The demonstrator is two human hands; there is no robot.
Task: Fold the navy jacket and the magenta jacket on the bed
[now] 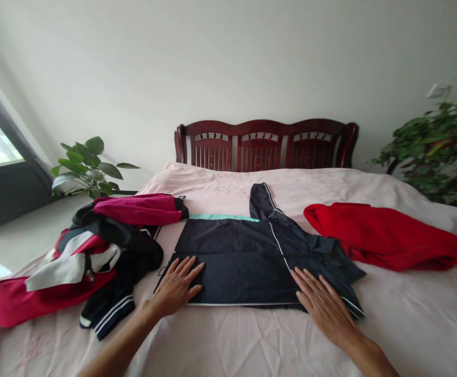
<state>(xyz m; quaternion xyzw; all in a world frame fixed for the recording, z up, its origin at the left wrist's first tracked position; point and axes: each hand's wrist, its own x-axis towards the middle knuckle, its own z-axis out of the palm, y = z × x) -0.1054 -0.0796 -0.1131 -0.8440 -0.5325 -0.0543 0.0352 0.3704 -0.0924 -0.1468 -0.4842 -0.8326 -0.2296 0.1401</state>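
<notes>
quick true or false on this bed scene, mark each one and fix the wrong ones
1. The left hand rests flat on the dark jacket. True.
2. The right hand grips the red garment. False: it lies flat on the dark jacket, and the red garment lies apart from it.
3. The dark jacket lies on the floor. False: it lies on the pink bedsheet.
4. A reddish wooden headboard stands beyond the bed. True.
5. The pile of crimson and black clothes lies right of the dark jacket. False: it lies to the left.
</notes>
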